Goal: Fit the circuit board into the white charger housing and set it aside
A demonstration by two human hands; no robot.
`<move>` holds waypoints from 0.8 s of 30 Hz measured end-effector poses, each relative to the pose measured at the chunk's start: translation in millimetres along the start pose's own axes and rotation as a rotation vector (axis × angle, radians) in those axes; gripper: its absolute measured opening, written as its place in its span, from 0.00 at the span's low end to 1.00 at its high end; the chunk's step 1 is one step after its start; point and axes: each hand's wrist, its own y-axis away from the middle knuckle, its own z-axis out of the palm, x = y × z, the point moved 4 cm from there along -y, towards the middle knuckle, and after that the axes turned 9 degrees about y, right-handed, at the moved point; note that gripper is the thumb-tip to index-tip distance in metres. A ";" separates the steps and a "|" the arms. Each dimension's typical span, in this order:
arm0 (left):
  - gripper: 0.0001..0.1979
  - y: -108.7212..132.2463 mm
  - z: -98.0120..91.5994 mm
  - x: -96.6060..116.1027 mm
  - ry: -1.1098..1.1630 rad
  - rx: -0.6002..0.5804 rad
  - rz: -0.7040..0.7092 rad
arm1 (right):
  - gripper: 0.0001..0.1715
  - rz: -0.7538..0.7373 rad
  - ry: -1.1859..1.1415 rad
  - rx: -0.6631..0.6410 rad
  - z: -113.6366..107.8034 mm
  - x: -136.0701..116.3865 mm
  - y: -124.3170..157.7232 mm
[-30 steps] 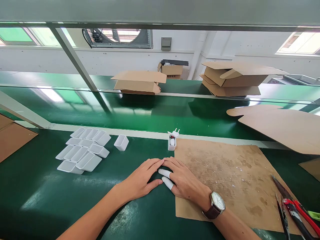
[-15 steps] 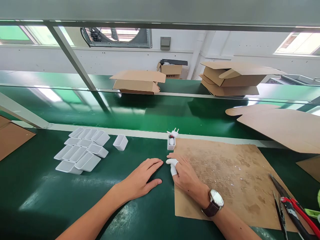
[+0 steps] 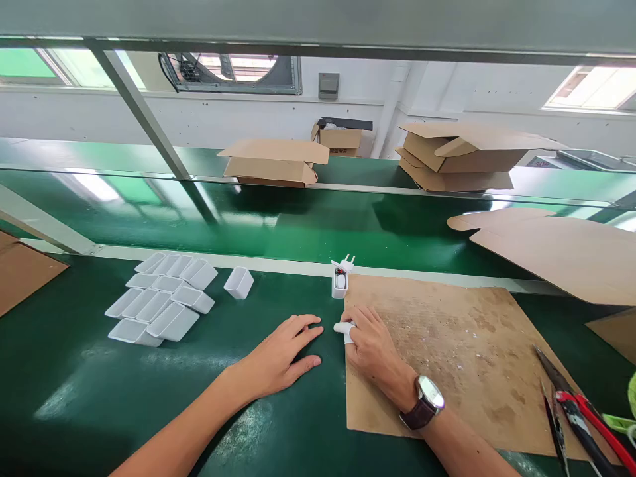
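My left hand [image 3: 285,354] rests on the green tabletop, open, fingers and thumb apart, holding nothing. Just across from it, my right hand [image 3: 372,348] lies at the left edge of a brown cardboard sheet [image 3: 447,358]. White finger covers sit on two of its digits, which are drawn together, while the other fingers curl in; no object shows in its grasp. Beyond the right hand stands a small white box [image 3: 340,286] with a white two-pin plug [image 3: 346,264] on top. A lone white tray [image 3: 239,283] stands farther left, near a cluster of white trays [image 3: 171,321].
Red-handled scissors [image 3: 571,401] and tweezers [image 3: 555,424] lie at the sheet's right side. A large cardboard flap [image 3: 561,248] juts in from the right. Open cartons [image 3: 273,162] sit on the far ledge. A metal post [image 3: 139,109] slants down at the left.
My right hand's fingers have curled in and drawn back slightly to the right, its covered digits closing together. My left hand stays almost in place.
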 end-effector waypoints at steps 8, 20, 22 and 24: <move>0.23 0.6 2.2 -0.5 -0.019 -0.025 -0.008 | 0.18 -0.103 -0.037 0.063 -4.2 -4.0 -3.9; 0.23 0.2 2.2 -1.8 -0.028 -0.036 -0.016 | 0.17 -0.129 -0.048 0.010 -4.2 -8.0 -4.3; 0.23 0.6 2.3 -1.8 -0.027 -0.035 -0.015 | 0.18 -0.157 -0.117 0.024 -5.2 -8.6 -3.9; 0.23 0.8 2.4 -1.6 -0.028 -0.034 -0.014 | 0.18 -0.176 -0.172 0.027 -5.6 -9.6 -3.7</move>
